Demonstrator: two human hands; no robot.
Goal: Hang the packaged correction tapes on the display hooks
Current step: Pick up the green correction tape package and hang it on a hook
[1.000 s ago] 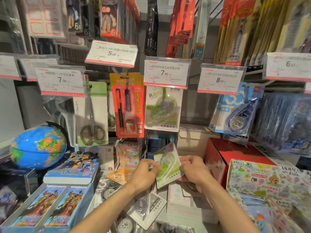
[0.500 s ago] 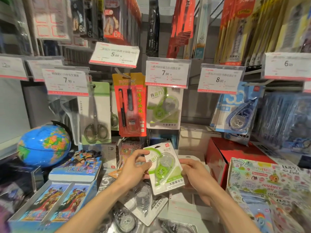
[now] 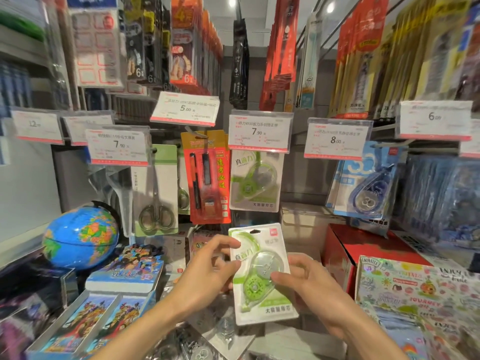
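Correction tape package (image 3: 262, 274), green and clear on a white card, is held upright between both hands in front of the display, below the hooks and not yet hung. Its hang slot at the top edge is visible and free. The left hand (image 3: 207, 276) is placed at the package's left edge: thumb and forefinger are curled toward that edge and appear to pinch it, the remaining fingers loosely bent behind. The right hand (image 3: 309, 284) is placed at the right side: the thumb is pressed on the clear blister front, the other fingers are curled behind the card, so the card is pinched. Directly above, an identical hung green package (image 3: 255, 180) is seen on its hook, under a price tag marked 7.90 (image 3: 260, 131). To the left of it a red pen pack (image 3: 206, 178) and a scissors pack (image 3: 155, 190) are hung. To the right a blue correction tape package (image 3: 366, 185) is hung below a tag marked 8.00 (image 3: 337, 139). A globe (image 3: 80, 236) is noted at lower left, a red box (image 3: 363, 245) at right. More clear packages (image 3: 223, 331) are seen lying below the hands; detail there is blurred.
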